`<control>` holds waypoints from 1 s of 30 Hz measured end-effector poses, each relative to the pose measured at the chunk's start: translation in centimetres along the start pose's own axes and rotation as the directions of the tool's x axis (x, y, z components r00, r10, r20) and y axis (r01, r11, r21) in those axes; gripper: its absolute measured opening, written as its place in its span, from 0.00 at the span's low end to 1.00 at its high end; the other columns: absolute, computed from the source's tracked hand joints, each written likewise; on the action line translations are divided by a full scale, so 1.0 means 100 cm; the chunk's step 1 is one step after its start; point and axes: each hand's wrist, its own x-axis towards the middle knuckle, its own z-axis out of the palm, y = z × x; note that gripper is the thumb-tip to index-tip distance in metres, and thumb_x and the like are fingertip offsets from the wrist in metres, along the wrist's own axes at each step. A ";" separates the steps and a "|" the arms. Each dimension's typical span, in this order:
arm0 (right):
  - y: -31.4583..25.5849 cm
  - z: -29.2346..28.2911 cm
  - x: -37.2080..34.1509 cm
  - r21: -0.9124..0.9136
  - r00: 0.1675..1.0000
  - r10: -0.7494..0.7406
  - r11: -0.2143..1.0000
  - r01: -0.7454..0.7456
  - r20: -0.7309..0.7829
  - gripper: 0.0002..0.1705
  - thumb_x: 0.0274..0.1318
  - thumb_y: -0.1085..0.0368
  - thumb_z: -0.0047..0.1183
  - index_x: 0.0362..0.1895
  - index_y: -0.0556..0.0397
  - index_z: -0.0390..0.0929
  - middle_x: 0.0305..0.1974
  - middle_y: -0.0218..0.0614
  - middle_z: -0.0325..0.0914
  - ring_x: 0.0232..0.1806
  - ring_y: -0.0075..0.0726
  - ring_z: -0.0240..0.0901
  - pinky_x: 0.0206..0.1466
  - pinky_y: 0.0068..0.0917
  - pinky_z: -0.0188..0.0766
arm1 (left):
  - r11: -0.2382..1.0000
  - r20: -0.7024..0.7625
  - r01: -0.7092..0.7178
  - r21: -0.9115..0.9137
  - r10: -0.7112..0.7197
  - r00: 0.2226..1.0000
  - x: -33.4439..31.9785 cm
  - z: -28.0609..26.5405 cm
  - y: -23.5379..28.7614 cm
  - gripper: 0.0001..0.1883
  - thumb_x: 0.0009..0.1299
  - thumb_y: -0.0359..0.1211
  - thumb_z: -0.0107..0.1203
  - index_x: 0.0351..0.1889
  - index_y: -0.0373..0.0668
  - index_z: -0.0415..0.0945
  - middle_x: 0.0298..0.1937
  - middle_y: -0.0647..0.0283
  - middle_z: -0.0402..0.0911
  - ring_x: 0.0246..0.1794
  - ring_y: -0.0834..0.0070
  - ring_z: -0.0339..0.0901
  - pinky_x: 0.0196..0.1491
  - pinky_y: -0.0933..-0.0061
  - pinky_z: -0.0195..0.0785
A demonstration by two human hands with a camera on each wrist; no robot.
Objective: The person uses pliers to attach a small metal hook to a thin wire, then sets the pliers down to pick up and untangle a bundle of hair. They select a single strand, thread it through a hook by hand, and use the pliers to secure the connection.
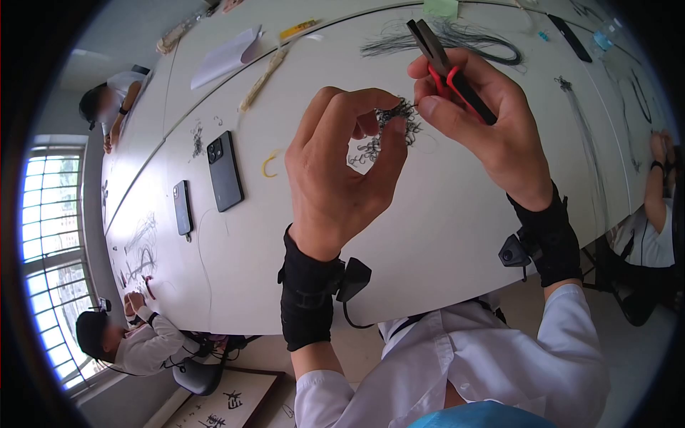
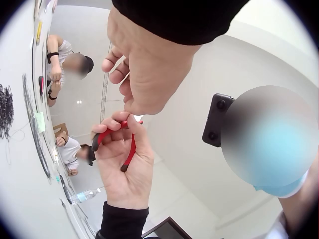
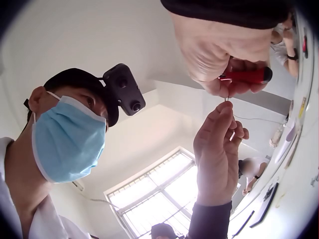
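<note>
My right hand point(image 1: 492, 121) holds pliers point(image 1: 451, 75) with red and black handles, their dark nose pointing up and away from me in the head view. In the right wrist view, a short thin wire point(image 3: 227, 99) spans the small gap between both hands' fingertips. The thumb and forefinger of my left hand point(image 1: 335, 164) pinch its lower end there; the right hand's fingertips meet its upper end. The left wrist view shows the pliers' handles point(image 2: 130, 155) lying across the right palm. Behind the left fingers, a pile of small bent dark wire pieces point(image 1: 371, 150) lies on the white table point(image 1: 257, 264).
A bundle of long dark wires point(image 1: 492, 48) lies beyond my hands. Left of them are a large phone point(image 1: 225, 171), a smaller phone point(image 1: 183, 207), a yellow loop point(image 1: 269, 164) and paper point(image 1: 227, 55). Other people sit around the table. A bottle point(image 1: 606, 34) stands far right.
</note>
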 end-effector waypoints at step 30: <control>0.004 0.006 -0.003 -0.154 0.944 -0.324 0.932 0.329 0.054 0.17 0.65 0.72 0.54 0.56 0.55 0.70 0.40 0.31 0.73 0.41 0.22 0.69 0.45 0.22 0.68 | 0.998 -0.047 -0.057 -0.040 0.055 0.997 0.000 -0.001 0.002 0.12 0.57 0.21 0.66 0.38 0.40 0.80 0.30 0.65 0.77 0.27 0.76 0.76 0.31 0.76 0.71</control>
